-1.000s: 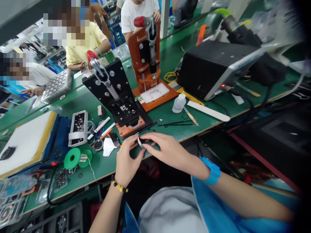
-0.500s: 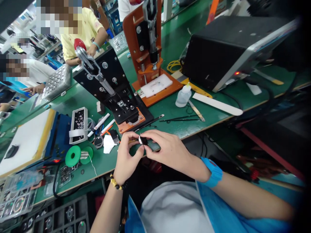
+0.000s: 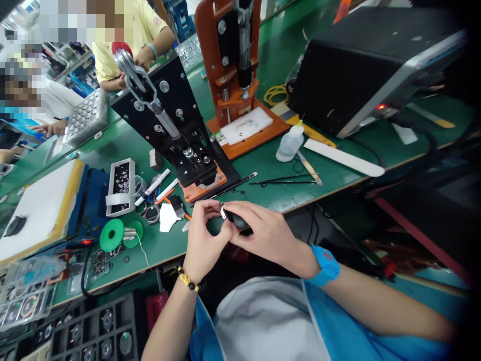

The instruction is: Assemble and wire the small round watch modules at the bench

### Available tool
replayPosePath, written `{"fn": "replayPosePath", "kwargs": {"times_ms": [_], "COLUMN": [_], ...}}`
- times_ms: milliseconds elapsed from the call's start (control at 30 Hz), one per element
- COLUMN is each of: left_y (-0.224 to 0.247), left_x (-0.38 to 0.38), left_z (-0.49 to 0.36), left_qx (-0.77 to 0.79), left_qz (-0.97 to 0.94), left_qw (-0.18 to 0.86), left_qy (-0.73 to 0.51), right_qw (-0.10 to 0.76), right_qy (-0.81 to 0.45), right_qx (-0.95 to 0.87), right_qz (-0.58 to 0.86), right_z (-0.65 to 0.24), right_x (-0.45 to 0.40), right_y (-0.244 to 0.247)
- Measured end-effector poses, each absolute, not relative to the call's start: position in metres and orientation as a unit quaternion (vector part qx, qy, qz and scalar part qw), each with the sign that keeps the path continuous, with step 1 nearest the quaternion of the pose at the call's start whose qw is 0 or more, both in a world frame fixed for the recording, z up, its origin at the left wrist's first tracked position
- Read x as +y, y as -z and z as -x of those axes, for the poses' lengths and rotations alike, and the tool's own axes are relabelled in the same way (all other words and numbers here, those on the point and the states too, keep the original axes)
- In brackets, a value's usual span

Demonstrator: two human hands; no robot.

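Observation:
Both hands meet near the table's front edge around a small black and silver part (image 3: 224,213). My left hand (image 3: 205,240), with a beaded bracelet at the wrist, pinches it from the left with thumb and fingers. From the right, my right hand (image 3: 268,235), below a blue wristband, grips the same part between thumb and fingertips. The fingers hide much of the part. Just beyond the hands stands a black toggle-clamp press (image 3: 169,125) on an orange base. Tweezers (image 3: 283,181) lie on the table to the right of it.
An orange press (image 3: 208,55) holds a white block. A clear bottle (image 3: 289,144), a white strip (image 3: 343,157) and a black machine (image 3: 349,70) are at the right. Left are a parts box (image 3: 121,186), a green spool (image 3: 111,234) and a blue device (image 3: 93,200). Two people work across the table.
The small part has turned in the fingers, and my left hand has shifted slightly right, its thumb now closer to my right hand. The camera view has shifted a little.

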State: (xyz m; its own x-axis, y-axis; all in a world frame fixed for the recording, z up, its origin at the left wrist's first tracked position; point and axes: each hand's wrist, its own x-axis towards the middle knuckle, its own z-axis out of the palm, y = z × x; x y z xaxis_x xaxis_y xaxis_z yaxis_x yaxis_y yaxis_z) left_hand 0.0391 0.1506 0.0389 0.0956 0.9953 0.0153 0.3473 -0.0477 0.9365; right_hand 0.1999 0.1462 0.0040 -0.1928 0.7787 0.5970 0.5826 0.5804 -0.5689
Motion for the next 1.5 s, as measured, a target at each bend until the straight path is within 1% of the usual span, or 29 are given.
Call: {"fn": "replayPosePath", "kwargs": {"times_ms": [133,467,667,800,900,1100,1333,1500], "left_y": [-0.041,-0.039,-0.037,-0.036,-0.035,-0.035,-0.035,-0.034], "left_x": [0.149,0.148,0.145,0.143,0.142,0.142,0.141,0.141], "left_z": [-0.043,-0.057,-0.062,-0.06,-0.053,-0.046,-0.056,-0.06], "left_qx": [0.568,0.612,0.617,0.61,0.591,0.563,0.601,0.616], "left_qz": [-0.602,-0.603,-0.599,-0.601,-0.605,-0.613,-0.609,-0.602], "left_qw": [0.421,0.347,0.326,0.331,0.355,0.386,0.326,0.309], "left_qy": [-0.37,-0.377,-0.393,-0.396,-0.399,-0.397,-0.402,-0.404], "right_qw": [0.454,0.437,0.434,0.433,0.429,0.446,0.432,0.422], "right_qy": [-0.089,-0.062,-0.06,-0.071,-0.09,-0.089,-0.05,-0.024], "right_qx": [-0.767,-0.79,-0.795,-0.795,-0.792,-0.78,-0.798,-0.804], "right_qz": [0.444,0.425,0.418,0.418,0.425,0.43,0.418,0.418], "right_z": [-0.2,-0.201,-0.202,-0.203,-0.203,-0.203,-0.205,-0.205], "right_x": [0.146,0.143,0.143,0.144,0.144,0.144,0.145,0.145], "right_y": [-0.003,0.0,0.002,0.002,0.003,0.005,-0.002,-0.003]}}
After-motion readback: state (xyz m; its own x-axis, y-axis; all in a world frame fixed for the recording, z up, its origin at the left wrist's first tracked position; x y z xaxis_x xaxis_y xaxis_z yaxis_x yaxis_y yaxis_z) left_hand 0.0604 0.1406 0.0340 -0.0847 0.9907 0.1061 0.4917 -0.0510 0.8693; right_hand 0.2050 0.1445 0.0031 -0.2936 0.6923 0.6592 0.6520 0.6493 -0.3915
